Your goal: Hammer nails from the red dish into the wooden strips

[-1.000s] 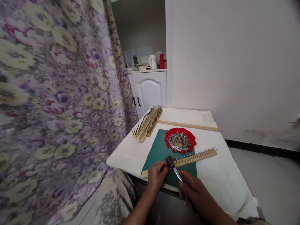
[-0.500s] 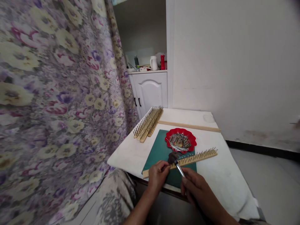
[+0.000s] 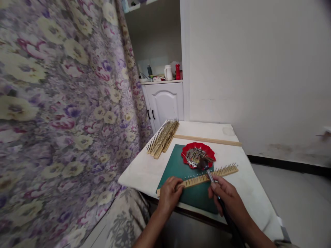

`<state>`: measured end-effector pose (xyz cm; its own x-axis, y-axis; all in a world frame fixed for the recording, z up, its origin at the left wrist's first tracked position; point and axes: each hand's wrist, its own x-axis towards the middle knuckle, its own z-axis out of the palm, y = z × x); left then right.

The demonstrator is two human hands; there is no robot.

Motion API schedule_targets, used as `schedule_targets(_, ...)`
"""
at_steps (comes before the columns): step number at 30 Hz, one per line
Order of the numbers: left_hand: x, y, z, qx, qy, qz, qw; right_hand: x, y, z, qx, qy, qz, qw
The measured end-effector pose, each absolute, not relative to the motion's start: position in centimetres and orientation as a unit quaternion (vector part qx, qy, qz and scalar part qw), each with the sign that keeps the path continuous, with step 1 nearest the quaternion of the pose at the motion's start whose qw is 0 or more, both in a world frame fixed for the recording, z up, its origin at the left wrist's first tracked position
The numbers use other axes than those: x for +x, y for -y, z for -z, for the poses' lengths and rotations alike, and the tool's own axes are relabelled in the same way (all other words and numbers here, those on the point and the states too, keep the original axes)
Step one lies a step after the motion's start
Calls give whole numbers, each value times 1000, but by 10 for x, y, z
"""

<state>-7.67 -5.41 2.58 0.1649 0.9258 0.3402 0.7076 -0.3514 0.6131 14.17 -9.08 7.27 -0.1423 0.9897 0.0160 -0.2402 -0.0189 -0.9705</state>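
In the head view, a red scalloped dish [image 3: 185,160] full of loose nails [image 3: 193,155] sits on a green cutting mat [image 3: 169,165] laid over the white-covered worktop [image 3: 139,168]. On the near side of the dish, the nail-studded wooden strip [image 3: 190,184] lies aslant across the mat, its right end reaching past the mat's edge, with nails standing along much of its length. Nearer than the dish and to its left, the left hand [image 3: 169,194] has its fingers closed on the strip, thumb on the near side. Nearer than the dish and to its right, the right hand [image 3: 227,196] has its fingers wrapped round the handle of a hammer [image 3: 210,175]; the dark head overlaps the dish's near rim in the view, and whether they touch cannot be told. Beyond the dish runs a bare wooden strip [image 3: 207,140]. Left of the dish and farther back, several nail-filled strips [image 3: 162,139] lie side by side. Well beyond the dish, a white jug [image 3: 168,73] and a red bottle-shaped object [image 3: 177,72] stand on a cabinet [image 3: 165,103].
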Motion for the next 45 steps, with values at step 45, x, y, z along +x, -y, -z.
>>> schedule_targets(45,-72,45,-28,768,-595,-222,87,155,83,-77,-388,446,-591,549)
